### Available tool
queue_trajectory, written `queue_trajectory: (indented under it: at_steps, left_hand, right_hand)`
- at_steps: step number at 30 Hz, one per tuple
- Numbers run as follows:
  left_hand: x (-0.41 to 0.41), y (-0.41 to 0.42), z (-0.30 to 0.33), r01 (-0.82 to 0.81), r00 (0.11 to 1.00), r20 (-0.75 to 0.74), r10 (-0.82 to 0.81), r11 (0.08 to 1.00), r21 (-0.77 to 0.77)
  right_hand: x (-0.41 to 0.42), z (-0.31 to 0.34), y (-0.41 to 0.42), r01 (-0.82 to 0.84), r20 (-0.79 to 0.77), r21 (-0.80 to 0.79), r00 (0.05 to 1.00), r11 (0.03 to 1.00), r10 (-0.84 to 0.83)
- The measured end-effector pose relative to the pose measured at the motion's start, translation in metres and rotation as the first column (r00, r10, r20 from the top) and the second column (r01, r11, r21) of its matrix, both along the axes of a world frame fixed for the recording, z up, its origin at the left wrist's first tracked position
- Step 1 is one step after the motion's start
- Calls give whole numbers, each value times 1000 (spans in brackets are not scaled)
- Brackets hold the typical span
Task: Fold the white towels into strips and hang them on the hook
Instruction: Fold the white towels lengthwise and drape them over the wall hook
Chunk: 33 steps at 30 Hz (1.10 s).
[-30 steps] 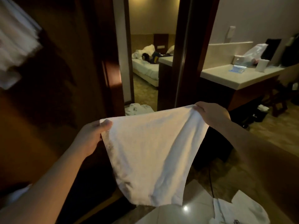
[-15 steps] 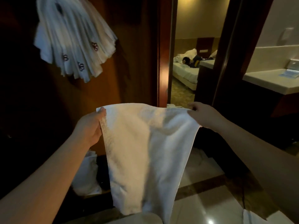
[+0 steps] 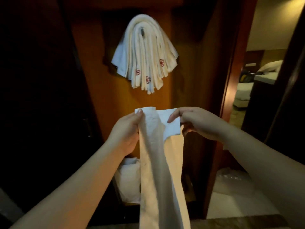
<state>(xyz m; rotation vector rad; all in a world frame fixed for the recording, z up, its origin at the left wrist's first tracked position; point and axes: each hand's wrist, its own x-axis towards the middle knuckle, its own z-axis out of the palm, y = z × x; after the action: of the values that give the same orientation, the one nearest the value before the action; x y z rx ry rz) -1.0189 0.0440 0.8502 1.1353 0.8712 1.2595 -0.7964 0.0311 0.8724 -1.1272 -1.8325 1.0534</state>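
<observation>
Hands draw together below the hook (image 3: 142, 31): left hand (image 3: 127, 129) and right hand (image 3: 196, 123) each pinch the towel's (image 3: 158, 162) top edge, narrowing it into a strip, apparently to join the towels hanging (image 3: 145, 60) on the wooden door (image 3: 102, 90).

Dim warm light, deep shadows left, soft blur, wide-angle distortion

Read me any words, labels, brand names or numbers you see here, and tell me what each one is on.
No readable text anywhere in this view.
Hanging towels: three small red embroidered marks near the lower ends, flower-like emblems, not letters.
Towel gripped by the left hand and right hand: plain white, no label showing.
</observation>
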Motion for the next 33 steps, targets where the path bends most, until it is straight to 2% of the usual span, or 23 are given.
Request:
queue_trajectory:
  at_steps: [2,4,8,11,17,27,33]
  left_hand:
    - [-22,-1,5,49,999,-20,-48,997,52]
    - [-42,0,11,106,994,-36,-103,990,93]
    - [-70,2,20,169,985,-57,-162,975,143]
    - [-81,5,22,181,981,-97,-167,969,170]
    - [-88,1,21,149,983,-136,-126,972,181]
    - [-80,-12,39,184,983,-61,-175,963,198]
    - [-68,-21,48,188,982,-30,-187,951,246]
  right_hand:
    - [-33,9,1,-74,88,50,994,996,70]
    - [-63,16,3,-88,188,153,980,984,58]
    - [-104,24,11,-3,150,305,988,952,-45]
    - [-120,25,16,51,142,360,984,932,-109]
    - [-132,24,15,97,147,371,976,924,-161]
    - [-126,42,1,138,0,279,990,950,-144]
    - [-117,54,-13,168,-23,297,985,940,-169]
